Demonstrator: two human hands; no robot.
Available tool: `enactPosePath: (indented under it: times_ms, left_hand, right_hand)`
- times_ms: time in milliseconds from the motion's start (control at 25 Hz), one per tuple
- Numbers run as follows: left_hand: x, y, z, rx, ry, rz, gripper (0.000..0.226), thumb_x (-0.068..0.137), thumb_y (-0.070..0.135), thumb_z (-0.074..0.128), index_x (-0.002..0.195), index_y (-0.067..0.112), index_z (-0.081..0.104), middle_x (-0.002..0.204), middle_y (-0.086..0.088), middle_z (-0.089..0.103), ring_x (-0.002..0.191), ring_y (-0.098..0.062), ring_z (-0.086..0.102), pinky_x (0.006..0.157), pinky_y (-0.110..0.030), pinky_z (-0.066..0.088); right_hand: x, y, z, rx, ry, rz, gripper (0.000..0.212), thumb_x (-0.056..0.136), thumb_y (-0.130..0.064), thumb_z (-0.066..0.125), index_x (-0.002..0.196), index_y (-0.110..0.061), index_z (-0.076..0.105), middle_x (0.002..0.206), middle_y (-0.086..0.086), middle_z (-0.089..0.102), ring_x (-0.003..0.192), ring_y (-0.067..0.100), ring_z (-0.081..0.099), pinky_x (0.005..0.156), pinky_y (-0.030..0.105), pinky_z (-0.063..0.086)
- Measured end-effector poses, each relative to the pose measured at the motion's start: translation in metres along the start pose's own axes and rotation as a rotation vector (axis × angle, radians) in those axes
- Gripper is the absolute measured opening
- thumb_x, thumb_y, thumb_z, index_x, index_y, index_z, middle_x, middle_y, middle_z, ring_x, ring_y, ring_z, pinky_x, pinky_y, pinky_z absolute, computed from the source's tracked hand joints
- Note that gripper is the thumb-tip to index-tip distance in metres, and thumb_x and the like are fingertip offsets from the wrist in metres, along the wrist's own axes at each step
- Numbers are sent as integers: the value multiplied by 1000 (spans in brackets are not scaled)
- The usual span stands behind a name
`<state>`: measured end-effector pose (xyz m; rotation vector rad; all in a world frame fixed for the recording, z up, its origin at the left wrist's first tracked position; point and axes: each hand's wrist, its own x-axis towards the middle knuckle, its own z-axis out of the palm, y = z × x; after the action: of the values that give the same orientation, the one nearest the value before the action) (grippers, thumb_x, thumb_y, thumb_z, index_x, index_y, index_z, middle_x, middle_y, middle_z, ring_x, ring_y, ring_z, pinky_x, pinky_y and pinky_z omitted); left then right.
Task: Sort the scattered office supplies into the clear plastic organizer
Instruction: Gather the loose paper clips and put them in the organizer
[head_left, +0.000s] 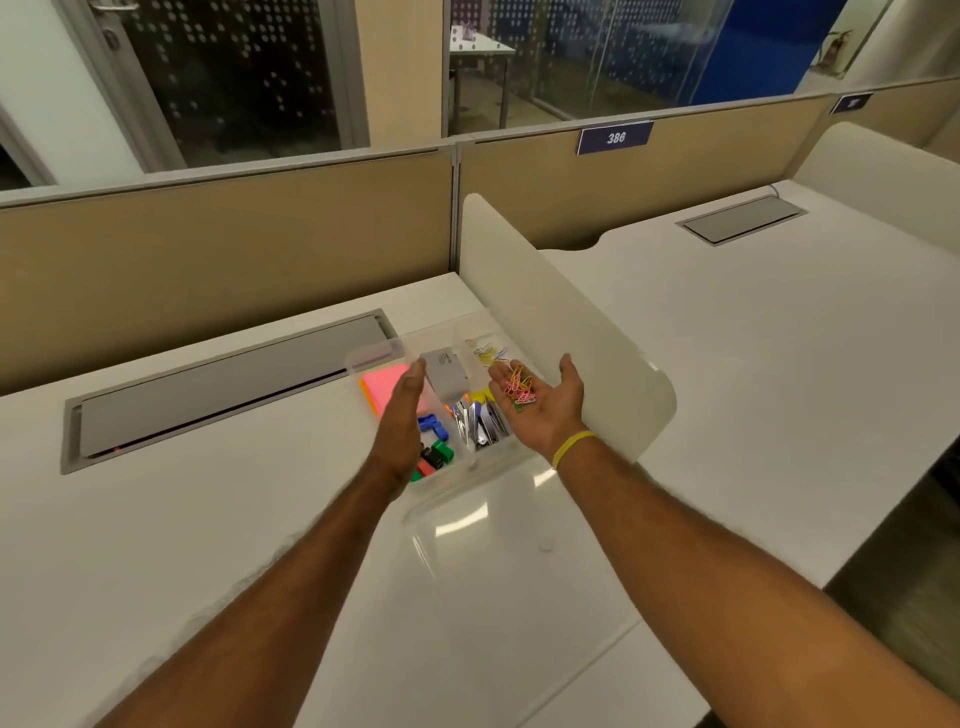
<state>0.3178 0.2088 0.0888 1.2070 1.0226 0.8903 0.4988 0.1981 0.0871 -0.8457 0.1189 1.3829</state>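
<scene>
- The organizer (483, 467) sits on the desk (208, 545), just beside a white divider (561, 322).
- Far left compartment: pink notes (382, 387).
- Beside them stands a grey box (447, 376), tilted.
- Far right compartment: a few loose clips (485, 353), yellow and purple.
- Near left compartment: binder clips (436, 452) in blue, green, red and black.
- Near right compartment: silvery items (480, 423), too blurred to name.
- The right hand (545, 405) lies palm up and flat over the organizer's right side, with a heap of paper clips (519, 389) resting on it. It wears a yellow wristband (571, 447).
- The left hand (400, 421) is edge-on with straight fingers, holding nothing, above the notes.
- The left hand hides part of the left compartments.
- A glossy clear patch lies in front of the organizer; I cannot tell whether it is a lid or a reflection.
</scene>
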Motion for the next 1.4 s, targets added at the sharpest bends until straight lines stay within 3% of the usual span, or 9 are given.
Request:
enactPosePath:
  times_ms: [200,400,480,640,800,880,1080,1280,1400]
  left_hand:
    - [46,1,-15,51,56,13,27,104,36,25,115,38,50,92,41,59,79,31,51,60,6,38]
    - [81,-11,-32,137,86,-49,50,101,49,27,143,26,39,130,9,50,110,-1,49,93,-24,35]
    - [86,-17,-35,141,96,-71,50,100,51,27,140,24,42,126,-1,53,106,-10,54,88,-27,42]
    - [88,-22,-37,114,43,-125,58,92,59,27,134,23,44,120,-17,58,107,-30,60,87,-40,54]
    - [85,-21,-33,225,33,-111,80,80,66,27,148,25,30,143,-9,45,127,-29,48,104,-54,42]
    - [82,-20,-33,285,24,-95,80,81,66,28,150,26,25,152,-7,36,136,-29,39,109,-56,35]
    - [61,-17,-35,432,-6,-44,79,84,63,29,151,24,21,159,-3,24,143,-25,27,114,-49,27]
    - [30,-23,-48,562,-21,-26,81,84,65,32,152,22,23,160,-3,22,145,-23,24,117,-51,23]
    - [12,-29,-59,636,-19,-29,79,87,65,33,152,23,21,160,-3,21,145,-24,23,116,-55,21]
  right_hand:
    - [65,-34,15,-129,32,-28,75,90,-65,41,128,-1,51,119,19,61,118,31,57,109,40,39]
    - [113,-45,35,-355,37,-87,71,91,-64,42,128,-4,51,94,11,62,81,21,59,73,30,47]
    - [129,-46,37,-501,23,-118,75,91,-66,38,135,-7,50,118,11,63,101,23,61,90,37,49]
    - [140,-41,37,-780,-10,-172,75,92,-68,29,142,-15,46,148,5,45,139,22,36,116,45,17]
    - [132,-40,32,-984,-85,-287,56,95,-62,34,132,-26,54,136,-3,57,123,18,50,99,29,41]
    - [126,-40,30,-1122,-127,-356,47,95,-58,39,125,-27,59,126,-1,63,118,20,56,98,37,48]
    - [100,-37,24,-1395,-156,-412,62,93,-60,42,144,-26,40,147,3,45,131,22,46,111,41,38]
    - [60,-27,13,-1442,-175,-440,65,90,-61,48,145,-28,38,149,1,42,131,20,43,89,21,45]
    - [36,-20,6,-1416,-187,-444,66,89,-59,52,144,-25,39,145,2,47,126,20,48,100,33,45]
